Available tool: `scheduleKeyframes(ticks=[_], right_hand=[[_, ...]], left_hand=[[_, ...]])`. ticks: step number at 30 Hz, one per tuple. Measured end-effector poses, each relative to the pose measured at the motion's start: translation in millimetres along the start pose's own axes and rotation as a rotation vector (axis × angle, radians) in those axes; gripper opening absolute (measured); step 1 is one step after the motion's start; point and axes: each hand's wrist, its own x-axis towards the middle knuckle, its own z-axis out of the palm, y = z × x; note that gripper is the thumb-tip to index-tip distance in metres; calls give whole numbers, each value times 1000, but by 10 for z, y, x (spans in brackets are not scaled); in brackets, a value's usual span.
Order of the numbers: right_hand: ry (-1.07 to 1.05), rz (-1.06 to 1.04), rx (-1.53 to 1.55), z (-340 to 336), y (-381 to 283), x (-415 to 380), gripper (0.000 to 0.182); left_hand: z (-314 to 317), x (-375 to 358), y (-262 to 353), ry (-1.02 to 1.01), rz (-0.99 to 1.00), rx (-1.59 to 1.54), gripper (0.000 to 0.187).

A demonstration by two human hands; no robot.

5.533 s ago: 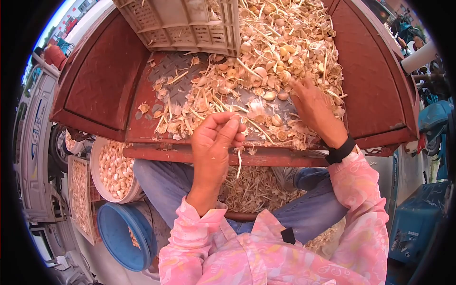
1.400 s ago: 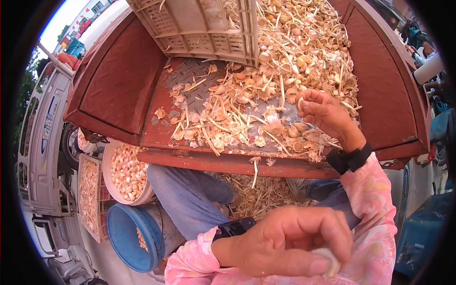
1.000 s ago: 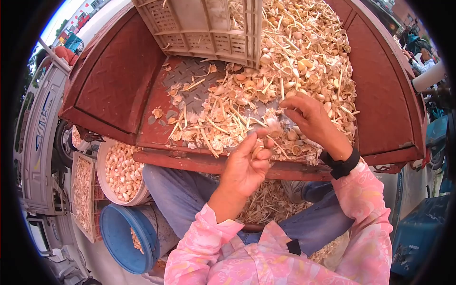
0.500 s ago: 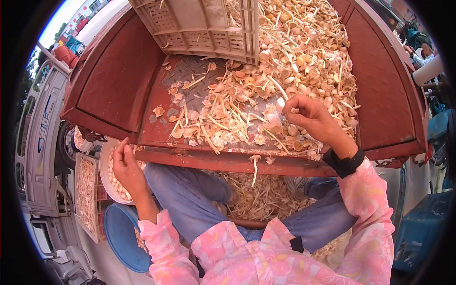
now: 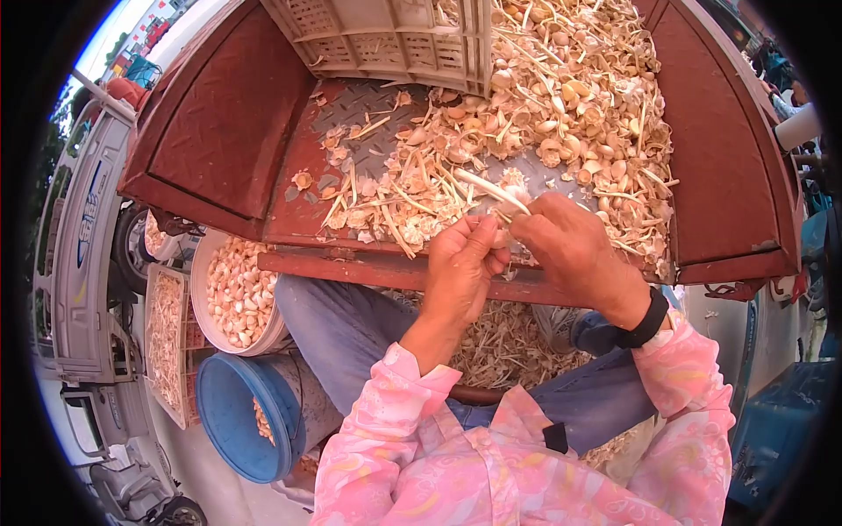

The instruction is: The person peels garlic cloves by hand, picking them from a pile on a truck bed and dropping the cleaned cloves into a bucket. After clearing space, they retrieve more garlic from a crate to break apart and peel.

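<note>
Where both hands (image 5: 513, 250) meet, garlic stalk (image 5: 491, 190) slanting up-left.

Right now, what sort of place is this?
Probably an outdoor garlic-sorting spot at a red truck bed. Both hands work one stalked bulb at a heap of cloves and skins; a white bucket of cloves stands beside it.
</note>
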Motion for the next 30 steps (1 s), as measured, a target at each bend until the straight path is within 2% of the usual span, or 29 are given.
scheduleKeyframes(ticks=[4, 5, 7, 8, 9, 10, 12, 14, 16, 19, 20, 22, 24, 25, 28, 29, 30], right_hand=[[-186, 10, 34, 25, 66, -145, 29], [-355, 3, -33, 38, 18, -199, 22], [-352, 12, -11, 64, 0, -199, 18], [-353, 33, -17, 38, 6, -234, 16], [-152, 84, -5, 15, 100, -232, 13], [-10, 192, 46, -48, 218, -210, 9], [8, 343, -78, -192, 458, -230, 10], [-75, 313, -97, -178, 552, -253, 13], [-161, 283, -142, -144, 577, -263, 17], [-313, 254, -279, -131, 584, -218, 27], [-241, 285, -202, -113, 627, -227, 27], [-105, 339, -50, -54, 729, -268, 27], [-99, 677, 403, -101, 764, -243, 28], [-92, 846, 629, -130, 768, -231, 28], [-12, 981, 910, -238, 579, -148, 29], [10, 1008, 985, -225, 607, -157, 32], [28, 990, 1064, -238, 604, -155, 32]], left_hand=[[-30, -67, 120, 52, 7, -51, 19], [-48, -84, 181, 62, 24, -47, 19], [-124, -179, 336, 103, 103, 26, 20], [-187, -248, 480, 125, 204, 96, 20], [-290, -308, 655, 235, 349, 191, 20], [-493, -358, 853, 352, 503, 313, 19], [-1166, -459, 1260, 624, 727, 572, 18], [-1813, -655, 1600, 915, 764, 847, 19], [-2435, -859, 1809, 1084, 672, 1076, 20], [-2749, -986, 1796, 1220, 602, 1837, 24], [-2808, -965, 1755, 1164, 698, 1716, 24], [-2220, -818, 1503, 1058, 864, 1458, 24], [-1433, -616, 1211, 795, 860, 1083, 21], [-1041, -547, 1070, 661, 788, 1048, 19], [-300, -246, 619, 172, 608, 985, 18], [-132, -127, 492, 37, 612, 1107, 17], [31, -1, 383, -96, 715, 1254, 20]])
